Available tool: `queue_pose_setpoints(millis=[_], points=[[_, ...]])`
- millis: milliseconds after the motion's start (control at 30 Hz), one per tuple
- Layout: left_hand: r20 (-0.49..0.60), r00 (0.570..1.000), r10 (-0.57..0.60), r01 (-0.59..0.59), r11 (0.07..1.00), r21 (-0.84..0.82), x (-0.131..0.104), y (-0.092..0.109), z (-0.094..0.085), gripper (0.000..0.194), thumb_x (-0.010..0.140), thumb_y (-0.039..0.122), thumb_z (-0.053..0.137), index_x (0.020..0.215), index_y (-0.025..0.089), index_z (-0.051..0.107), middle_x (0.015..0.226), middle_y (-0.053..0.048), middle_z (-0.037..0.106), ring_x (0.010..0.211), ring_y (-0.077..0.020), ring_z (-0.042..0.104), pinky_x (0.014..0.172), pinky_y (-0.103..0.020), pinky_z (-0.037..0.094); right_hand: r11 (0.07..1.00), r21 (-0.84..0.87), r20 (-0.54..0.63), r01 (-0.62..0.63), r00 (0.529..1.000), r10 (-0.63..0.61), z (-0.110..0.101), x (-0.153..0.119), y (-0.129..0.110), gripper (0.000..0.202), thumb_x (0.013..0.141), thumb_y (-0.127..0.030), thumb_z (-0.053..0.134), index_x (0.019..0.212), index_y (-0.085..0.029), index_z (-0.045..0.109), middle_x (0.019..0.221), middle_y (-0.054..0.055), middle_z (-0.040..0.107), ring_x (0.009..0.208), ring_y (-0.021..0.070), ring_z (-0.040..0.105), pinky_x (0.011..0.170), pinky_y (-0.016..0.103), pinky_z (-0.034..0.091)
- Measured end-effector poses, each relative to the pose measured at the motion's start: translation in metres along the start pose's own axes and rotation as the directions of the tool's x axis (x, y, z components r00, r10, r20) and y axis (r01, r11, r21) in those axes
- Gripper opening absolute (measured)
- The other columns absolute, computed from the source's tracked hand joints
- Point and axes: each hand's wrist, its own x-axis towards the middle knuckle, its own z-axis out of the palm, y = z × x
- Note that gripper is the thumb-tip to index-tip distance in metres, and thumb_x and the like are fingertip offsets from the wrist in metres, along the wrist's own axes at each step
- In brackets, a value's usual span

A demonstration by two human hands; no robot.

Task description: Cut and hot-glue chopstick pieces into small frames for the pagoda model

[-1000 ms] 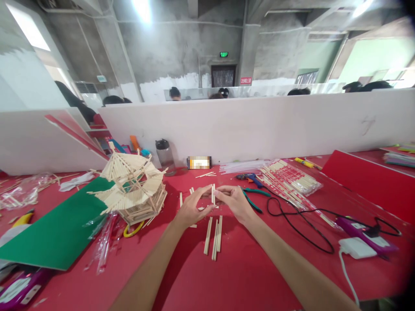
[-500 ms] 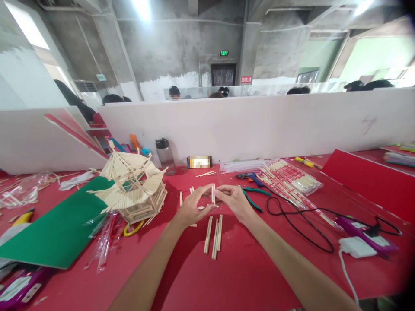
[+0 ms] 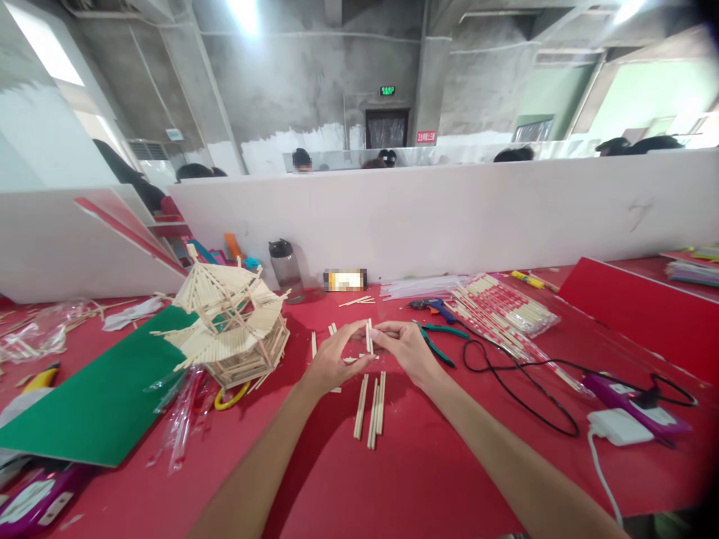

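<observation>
Looking pale, straight and slim, sticks (image 3: 369, 338) sit between fingers (image 3: 387, 328).

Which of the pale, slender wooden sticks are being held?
The pale wooden sticks in the fingertips of the left hand and right hand; the loose sticks nearer the wearer lie on the red tabletop.

- The bench (image 3: 359, 486) is coloured plain red.
- A pale cream-yellow is shared by the held sticks (image 3: 369, 340) and the stick-built model (image 3: 225, 343).
- The left board (image 3: 95, 400) is coloured solid green, the right board (image 3: 645, 318) bright red.
- The pliers (image 3: 446, 330) are handled in teal.
- The glue gun (image 3: 442, 311) is coloured blue.
- The packaged sticks (image 3: 499, 307) are wrapped in red-and-white patterning.
- The power strip (image 3: 626, 398) is coloured purple, the charger (image 3: 618, 427) white.
</observation>
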Motion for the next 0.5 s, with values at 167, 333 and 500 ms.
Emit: queue_pose_setpoints(millis=[167, 333, 500], points=[[0.010, 1.000, -0.003, 0.003, 1.000, -0.003, 0.0009, 0.0009, 0.0002, 0.060, 0.086, 0.032, 0.070, 0.140, 0.023, 0.044, 0.118, -0.009, 0.068, 0.099, -0.0201, 0.070, 0.092, -0.037, 0.058, 1.000, 0.012, 0.002, -0.006, 1.000, 0.006, -0.0001, 0.0000, 0.0013, 0.041, 0.063, -0.054, 0.084, 0.080, -0.017, 0.077, 0.075, 0.007, 0.077, 0.065, 0.0215, 0.072, 0.067, 0.033, 0.060], [0.015, 1.000, -0.021, 0.021, 1.000, -0.011, 0.0013, 0.0024, -0.0006, 0.060, 0.085, 0.034, 0.070, 0.139, 0.024, 0.046, 0.118, -0.009, 0.069, 0.099, -0.0205, 0.070, 0.092, -0.038, 0.059, 1.000, 0.008, -0.004, 0.000, 1.000, 0.000, -0.0005, 0.0005, 0.0038, 0.041, 0.065, -0.055, 0.082, 0.080, -0.018, 0.077, 0.076, 0.007, 0.077, 0.066, 0.0220, 0.072, 0.067, 0.033, 0.060], [0.009, 0.999, -0.030, 0.030, 1.000, -0.006, 0.0006, 0.0006, 0.0002, 0.059, 0.086, 0.036, 0.070, 0.139, 0.022, 0.046, 0.119, -0.010, 0.069, 0.102, -0.0214, 0.070, 0.093, -0.038, 0.059, 1.000, 0.007, -0.012, -0.010, 1.000, 0.010, 0.0010, 0.0003, 0.0025, 0.041, 0.063, -0.054, 0.083, 0.079, -0.017, 0.076, 0.076, 0.007, 0.077, 0.066, 0.0227, 0.072, 0.067, 0.034, 0.060]])
